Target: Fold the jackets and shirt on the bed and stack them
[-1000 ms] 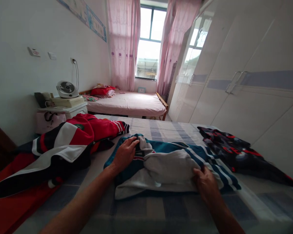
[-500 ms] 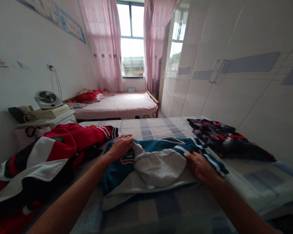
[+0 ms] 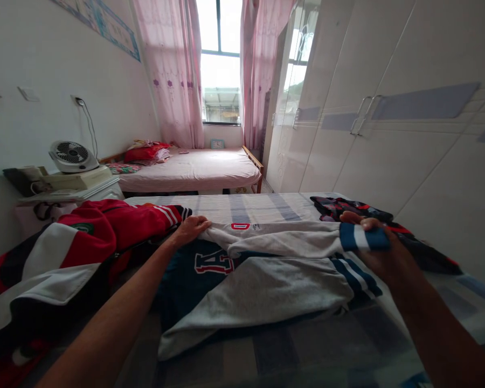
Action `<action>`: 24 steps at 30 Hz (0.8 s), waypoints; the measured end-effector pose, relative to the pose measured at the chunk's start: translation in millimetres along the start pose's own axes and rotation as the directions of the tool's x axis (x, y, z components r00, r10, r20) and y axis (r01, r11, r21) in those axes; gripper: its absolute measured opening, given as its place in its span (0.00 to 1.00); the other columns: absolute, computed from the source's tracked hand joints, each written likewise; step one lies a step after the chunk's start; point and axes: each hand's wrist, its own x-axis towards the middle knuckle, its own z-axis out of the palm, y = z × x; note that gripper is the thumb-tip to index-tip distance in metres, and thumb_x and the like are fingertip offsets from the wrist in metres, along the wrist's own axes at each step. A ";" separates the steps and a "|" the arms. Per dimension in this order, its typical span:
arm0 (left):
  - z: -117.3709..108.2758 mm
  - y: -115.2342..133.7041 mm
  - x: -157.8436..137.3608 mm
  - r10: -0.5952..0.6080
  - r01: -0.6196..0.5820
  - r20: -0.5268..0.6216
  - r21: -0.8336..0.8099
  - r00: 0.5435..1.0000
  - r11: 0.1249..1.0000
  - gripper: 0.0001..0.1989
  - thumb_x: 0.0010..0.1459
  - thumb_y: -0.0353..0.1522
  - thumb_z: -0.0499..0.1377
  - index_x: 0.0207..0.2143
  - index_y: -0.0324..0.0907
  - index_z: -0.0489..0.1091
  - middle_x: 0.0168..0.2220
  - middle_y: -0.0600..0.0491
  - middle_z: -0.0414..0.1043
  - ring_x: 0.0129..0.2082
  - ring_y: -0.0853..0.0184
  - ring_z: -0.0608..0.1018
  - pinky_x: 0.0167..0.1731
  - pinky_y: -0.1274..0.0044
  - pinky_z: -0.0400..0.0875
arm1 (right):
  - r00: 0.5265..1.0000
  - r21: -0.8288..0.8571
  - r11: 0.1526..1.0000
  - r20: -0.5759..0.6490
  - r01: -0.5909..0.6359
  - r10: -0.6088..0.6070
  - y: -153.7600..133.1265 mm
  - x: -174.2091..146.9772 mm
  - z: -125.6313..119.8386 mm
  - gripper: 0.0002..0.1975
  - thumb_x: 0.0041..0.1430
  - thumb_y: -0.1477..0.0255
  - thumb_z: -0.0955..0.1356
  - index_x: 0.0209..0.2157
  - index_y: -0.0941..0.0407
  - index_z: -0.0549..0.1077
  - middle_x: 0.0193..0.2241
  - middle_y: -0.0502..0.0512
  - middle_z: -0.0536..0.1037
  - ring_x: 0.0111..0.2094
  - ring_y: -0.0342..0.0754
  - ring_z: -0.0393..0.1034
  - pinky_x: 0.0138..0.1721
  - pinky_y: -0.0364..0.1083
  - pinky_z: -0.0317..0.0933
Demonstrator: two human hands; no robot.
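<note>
A grey and dark teal sweatshirt (image 3: 267, 291) with a letter A on its chest lies sideways across the bed in front of me. My left hand (image 3: 192, 229) pinches it at the upper left, near the shoulder. At the other end, my right hand (image 3: 382, 264) grips the striped teal-and-white cuff (image 3: 361, 237) of the upper grey sleeve, its thumb and fingers around the band. This sleeve is stretched nearly straight between both hands, with a red-edged letter on it. Below it lies the other grey sleeve, its striped end (image 3: 358, 277) on the right.
A red, white and black jacket (image 3: 105, 226) lies heaped to my left. On the right is a folded black and red garment (image 3: 420, 250). Both rest on the checked bedsheet (image 3: 275, 345). Beyond are a pink-covered bed (image 3: 202, 167), a fan (image 3: 73, 155) and a white wardrobe (image 3: 347, 156).
My right hand has moved right and up with the cuff, pulling the bunched upper sleeve out straight. The chest letter shows more fully. My left hand has shifted slightly left.
</note>
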 end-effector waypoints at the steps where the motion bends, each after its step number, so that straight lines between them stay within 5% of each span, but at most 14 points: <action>1: 2.1 -0.8 0.2 -0.006 0.006 -0.011 0.022 1.000 1.000 0.20 0.57 0.43 0.47 0.28 0.39 0.71 0.25 0.54 0.71 0.28 0.68 0.72 0.30 0.79 0.65 | 0.999 -0.087 0.995 0.019 -0.042 0.044 4.1 0.8 -6.8 0.03 0.42 0.73 0.67 0.22 0.52 0.68 0.43 0.51 0.76 0.41 0.52 0.71 0.39 0.50 0.67; 4: 6.7 6.2 -3.4 -0.003 0.014 -0.099 0.105 0.995 0.994 0.16 0.57 0.39 0.50 0.32 0.40 0.72 0.29 0.50 0.73 0.33 0.63 0.73 0.37 0.74 0.66 | 0.974 -0.306 0.930 0.033 -0.203 0.223 20.1 2.5 -26.2 0.07 0.41 0.71 0.69 0.27 0.54 0.71 0.43 0.57 0.77 0.39 0.55 0.73 0.37 0.51 0.67; 8: 14.5 39.5 -20.9 0.151 -0.122 -0.161 0.178 0.975 0.976 0.14 0.59 0.38 0.51 0.41 0.41 0.71 0.45 0.46 0.70 0.48 0.59 0.69 0.50 0.68 0.61 | 0.948 -0.371 0.875 -0.050 -0.310 0.314 40.4 1.9 -40.4 0.14 0.46 0.63 0.67 0.36 0.54 0.73 0.38 0.59 0.78 0.41 0.55 0.72 0.40 0.52 0.67; 13: 32.6 79.8 -48.2 0.503 -0.500 0.075 0.302 0.861 0.812 0.13 0.56 0.35 0.56 0.44 0.44 0.69 0.41 0.50 0.70 0.41 0.63 0.71 0.43 0.72 0.66 | 0.977 -0.671 0.739 0.112 -0.061 0.183 39.7 4.9 -31.3 0.19 0.43 0.67 0.71 0.40 0.53 0.75 0.42 0.54 0.77 0.46 0.55 0.69 0.52 0.53 0.60; 19: 46.9 92.9 -58.7 0.492 -0.421 -0.017 0.493 0.870 0.762 0.15 0.58 0.26 0.48 0.42 0.45 0.70 0.33 0.51 0.66 0.32 0.67 0.69 0.33 0.76 0.66 | 0.982 -0.760 0.622 0.149 0.189 -0.117 21.7 32.4 -14.7 0.19 0.50 0.72 0.64 0.46 0.54 0.71 0.43 0.55 0.75 0.43 0.49 0.70 0.45 0.47 0.63; 24: 40.7 95.7 -71.9 0.364 -0.373 0.093 0.357 0.927 0.857 0.15 0.58 0.32 0.51 0.47 0.48 0.69 0.40 0.51 0.70 0.37 0.66 0.74 0.36 0.77 0.68 | 0.990 -0.933 0.331 0.126 0.142 -0.070 42.0 44.0 -28.7 0.19 0.48 0.76 0.63 0.44 0.60 0.72 0.43 0.60 0.75 0.43 0.50 0.71 0.45 0.46 0.62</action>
